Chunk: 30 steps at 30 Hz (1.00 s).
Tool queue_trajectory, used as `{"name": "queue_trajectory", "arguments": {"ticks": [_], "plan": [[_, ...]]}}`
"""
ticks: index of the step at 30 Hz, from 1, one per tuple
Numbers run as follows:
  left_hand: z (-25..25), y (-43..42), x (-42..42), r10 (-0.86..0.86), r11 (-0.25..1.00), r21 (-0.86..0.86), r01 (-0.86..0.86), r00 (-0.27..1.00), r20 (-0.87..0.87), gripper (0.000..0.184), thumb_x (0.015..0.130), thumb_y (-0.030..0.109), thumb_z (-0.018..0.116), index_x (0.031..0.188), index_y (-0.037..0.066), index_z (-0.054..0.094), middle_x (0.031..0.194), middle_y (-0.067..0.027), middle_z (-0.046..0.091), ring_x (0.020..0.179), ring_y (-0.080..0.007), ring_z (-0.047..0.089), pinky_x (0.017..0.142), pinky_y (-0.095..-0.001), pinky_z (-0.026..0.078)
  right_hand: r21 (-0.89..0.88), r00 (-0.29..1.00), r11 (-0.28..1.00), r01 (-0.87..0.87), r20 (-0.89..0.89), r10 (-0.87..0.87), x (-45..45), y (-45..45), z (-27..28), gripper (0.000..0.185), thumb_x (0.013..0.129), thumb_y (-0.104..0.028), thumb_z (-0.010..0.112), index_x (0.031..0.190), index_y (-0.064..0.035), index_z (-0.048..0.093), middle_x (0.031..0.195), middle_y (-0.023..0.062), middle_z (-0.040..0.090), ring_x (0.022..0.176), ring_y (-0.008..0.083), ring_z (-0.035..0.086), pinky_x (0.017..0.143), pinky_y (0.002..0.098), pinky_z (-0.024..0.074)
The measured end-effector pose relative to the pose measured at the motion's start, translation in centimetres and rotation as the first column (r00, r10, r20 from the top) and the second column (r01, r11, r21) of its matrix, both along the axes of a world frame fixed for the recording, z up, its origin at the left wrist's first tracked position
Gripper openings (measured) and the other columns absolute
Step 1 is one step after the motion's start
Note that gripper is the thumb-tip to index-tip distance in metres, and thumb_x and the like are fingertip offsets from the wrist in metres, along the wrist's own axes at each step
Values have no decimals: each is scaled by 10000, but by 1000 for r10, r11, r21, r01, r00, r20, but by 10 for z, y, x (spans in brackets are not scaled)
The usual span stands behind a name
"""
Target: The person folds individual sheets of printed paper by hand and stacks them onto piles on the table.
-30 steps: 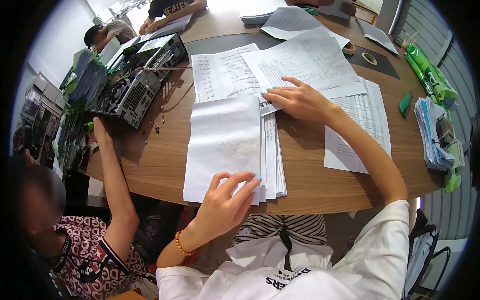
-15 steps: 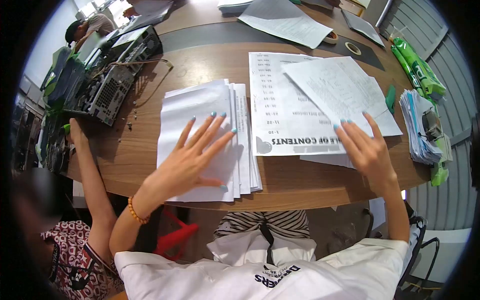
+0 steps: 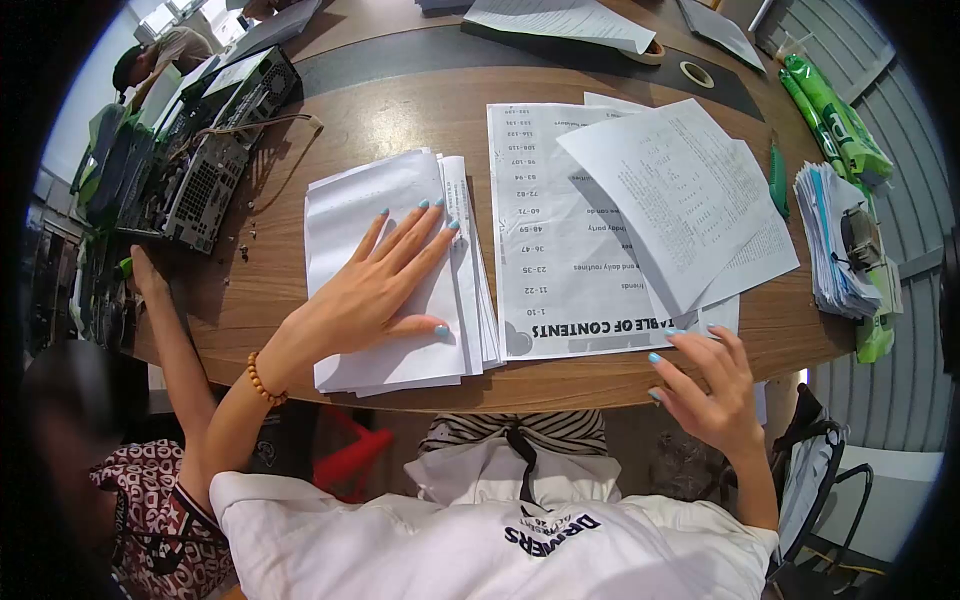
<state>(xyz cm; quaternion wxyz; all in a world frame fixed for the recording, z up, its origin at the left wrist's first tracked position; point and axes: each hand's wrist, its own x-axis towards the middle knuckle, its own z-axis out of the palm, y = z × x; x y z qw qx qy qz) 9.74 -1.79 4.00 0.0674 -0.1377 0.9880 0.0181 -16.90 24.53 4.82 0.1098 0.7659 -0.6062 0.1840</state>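
My left hand lies flat with fingers spread on a stack of white paper sheets. To its right is a printed contents page, upside down from where I sit. A handwritten sheet overlaps that page, with another printed sheet beneath it. My right hand is at the table's front edge, its fingers bent and apart, by the lower right corner of the contents page. Nothing shows in it, and I cannot tell whether its fingertips touch the paper.
An opened computer case and small screws are on the left, by another person's arm. At the right are a clipped paper bundle, green packages and a green cutter. A tape roll lies farther back.
My right hand has drawn back from the papers toward the table edge. The contents page has slid nearer to me, and the sheet on top has turned. My left hand stays on the stack.
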Motion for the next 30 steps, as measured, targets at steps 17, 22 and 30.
{"name": "queue_trajectory", "arguments": {"ticks": [17,22,30], "plan": [[-3,-25,-72,-248,956,-267,122,824,-510,167,808,146,627,694,88,520,444,-2,460,352,-130,439,364,-255,317,-21,950,986,-163,-273,151,0,-31,-23,152,724,-97,584,820,5,643,873,130,637,832,248,604,815,412,457],[-36,-25,-79,-302,953,-199,228,677,-672,249,770,153,676,609,103,494,473,11,462,369,-111,422,373,-246,304,-62,999,997,-38,-5,38,-17,-31,1,313,699,-111,669,976,3,579,985,152,595,904,267,571,824,416,442],[-31,-23,-82,-303,952,-199,234,619,-725,234,748,133,696,618,102,504,480,25,450,392,-92,423,389,-238,284,-199,778,765,612,323,-539,-50,-38,-9,1025,572,-154,817,1336,-9,148,1342,210,224,1232,374,273,996,456,271]]}}
